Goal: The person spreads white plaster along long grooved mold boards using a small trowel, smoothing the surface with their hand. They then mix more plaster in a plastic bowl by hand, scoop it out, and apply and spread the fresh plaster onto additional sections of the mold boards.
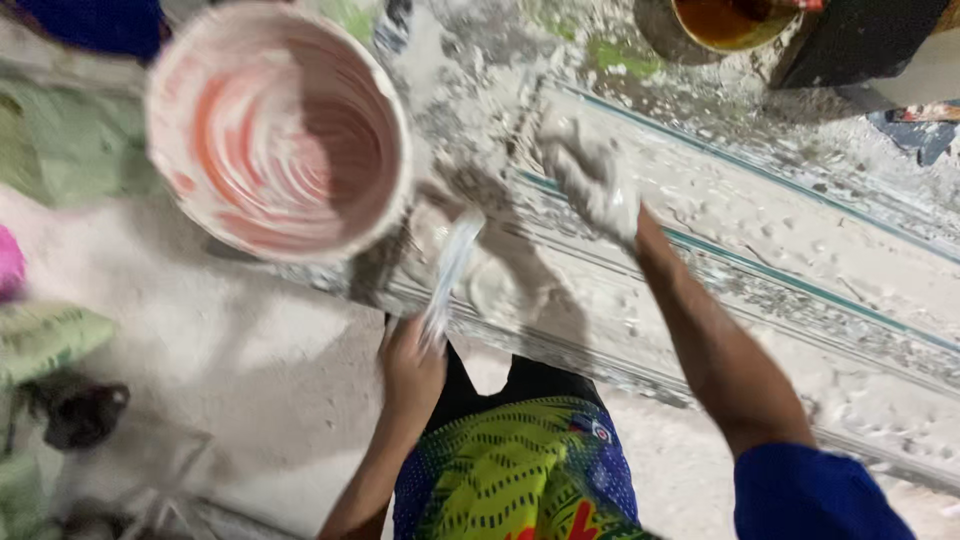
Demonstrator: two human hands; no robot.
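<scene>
Motion blur softens everything. The left hand [410, 365] grips one plaster-coated flat tool [448, 275], pointing to 1 o'clock. The right hand [590, 180], caked white, presses the plaster slab [780, 250]; its fingers are indistinct. One pink-smeared bucket [278, 130] sits at 10 o'clock.

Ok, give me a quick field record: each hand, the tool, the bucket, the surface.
left hand: grips a scraper by its handle, blade toward the panel
right hand: coated in white paste, pressed on the panel
bucket: beside the scraper, inside smeared white and orange
panel: long, ridged, covered in white paste
image: blurred, fine detail unclear
</scene>
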